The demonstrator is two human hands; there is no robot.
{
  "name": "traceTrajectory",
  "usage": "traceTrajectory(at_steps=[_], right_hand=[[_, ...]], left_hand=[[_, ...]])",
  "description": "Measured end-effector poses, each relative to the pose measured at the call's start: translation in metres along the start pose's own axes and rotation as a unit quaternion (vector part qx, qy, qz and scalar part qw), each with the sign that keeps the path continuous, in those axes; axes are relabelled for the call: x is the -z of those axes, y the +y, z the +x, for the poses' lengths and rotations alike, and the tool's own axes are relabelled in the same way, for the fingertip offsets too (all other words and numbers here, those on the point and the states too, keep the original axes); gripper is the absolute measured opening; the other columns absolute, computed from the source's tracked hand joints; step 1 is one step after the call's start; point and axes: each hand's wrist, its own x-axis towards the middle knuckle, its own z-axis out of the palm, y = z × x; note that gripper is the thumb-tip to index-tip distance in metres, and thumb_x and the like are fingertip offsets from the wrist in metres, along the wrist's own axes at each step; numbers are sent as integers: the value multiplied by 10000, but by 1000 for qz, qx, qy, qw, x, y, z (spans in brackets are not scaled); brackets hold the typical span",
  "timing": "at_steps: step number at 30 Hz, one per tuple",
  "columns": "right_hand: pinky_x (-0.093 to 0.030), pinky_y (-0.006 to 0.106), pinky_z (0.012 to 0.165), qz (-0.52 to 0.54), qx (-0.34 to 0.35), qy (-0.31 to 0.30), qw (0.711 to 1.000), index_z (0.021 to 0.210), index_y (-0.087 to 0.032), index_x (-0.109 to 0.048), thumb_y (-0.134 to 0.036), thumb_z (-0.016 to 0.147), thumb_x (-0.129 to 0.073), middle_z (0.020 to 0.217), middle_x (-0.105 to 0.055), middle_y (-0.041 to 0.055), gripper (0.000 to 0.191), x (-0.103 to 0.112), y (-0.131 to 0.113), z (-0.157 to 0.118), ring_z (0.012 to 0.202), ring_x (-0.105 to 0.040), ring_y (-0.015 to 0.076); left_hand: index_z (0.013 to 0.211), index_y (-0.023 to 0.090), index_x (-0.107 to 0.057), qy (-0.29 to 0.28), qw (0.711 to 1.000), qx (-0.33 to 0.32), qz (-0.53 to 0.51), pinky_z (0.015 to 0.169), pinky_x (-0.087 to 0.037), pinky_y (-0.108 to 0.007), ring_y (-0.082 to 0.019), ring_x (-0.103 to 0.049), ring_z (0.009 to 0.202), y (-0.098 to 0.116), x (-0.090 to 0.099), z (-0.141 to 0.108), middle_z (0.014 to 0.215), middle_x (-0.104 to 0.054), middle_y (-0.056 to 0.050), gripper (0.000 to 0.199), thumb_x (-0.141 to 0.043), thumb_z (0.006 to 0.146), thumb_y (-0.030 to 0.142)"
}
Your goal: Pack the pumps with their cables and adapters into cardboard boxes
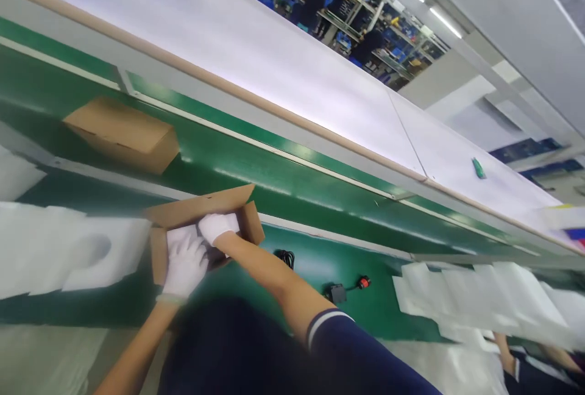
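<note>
An open cardboard box (250,222) stands on the green work surface in front of me, its flaps raised. White packing material (180,236) lies inside it. My left hand (186,263), in a white glove, rests over the box's near left side with its fingers spread against the white packing. My right hand (216,228), gloved too, reaches into the right half of the box. Its fingers point down and are mostly hidden, so its grip does not show. Dark contents are partly visible between the hands.
A closed cardboard box (125,133) sits on the green belt at the left. White foam sheets are stacked left (68,249) and right (479,297). A coiled black cable (287,258) and a black device (337,293) lie nearby. Another person's arm (505,355) shows at lower right.
</note>
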Motion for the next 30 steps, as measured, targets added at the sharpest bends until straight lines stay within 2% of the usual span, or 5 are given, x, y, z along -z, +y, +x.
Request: traceTrajectory(at_steps=[8, 11, 14, 21, 30], right_hand=[[-483, 273, 841, 145, 63, 161, 974, 1049, -208, -638, -284, 936, -430, 1090, -674, 20, 249, -8, 41, -85, 981, -613, 162], [-400, 243, 984, 209, -130, 276, 929, 1127, -226, -609, -292, 952, -381, 1225, -619, 17, 294, -45, 90, -190, 1159, -534, 134], [-419, 311, 954, 237, -384, 121, 884, 1231, -232, -540, -414, 925, -431, 1281, -573, 64, 372, -102, 135, -279, 1169, -526, 199], [-358, 369, 986, 286, -413, -68, 862, 1349, -120, -412, -329, 684, -711, 1294, -506, 216, 759, -200, 116, -308, 1206, -484, 305], [-430, 270, 624, 376, -287, -98, 875, 987, -210, -670, -501, 694, -631, 908, -691, 68, 415, -147, 126, -366, 795, -632, 222]], left_hand=[[977, 140, -639, -27, 998, -41, 41, 989, -334, -617, -393, -316, 1341, -13, -6, -4, 1284, -553, -173, 319, -363, 885, 270], [1091, 239, -565, 14, 999, -31, -25, 1022, -347, -623, -362, -338, 1345, -17, -6, -6, 1383, -497, -69, 283, -385, 883, 304], [1302, 500, -362, 72, 990, -31, -117, 1057, -384, -572, -296, -388, 1331, -7, 8, -7, 1479, -347, 150, 516, -465, 854, 263], [1204, 256, -538, 77, 976, -152, -138, 1064, -414, -480, -283, -505, 1229, 90, 46, -3, 1313, -555, -49, 390, -531, 820, 185], [1399, 100, -390, -152, 881, -439, -92, 1120, -249, -508, -359, -350, 1332, 238, 33, 1, 1412, -436, -189, 766, -664, 722, 330]])
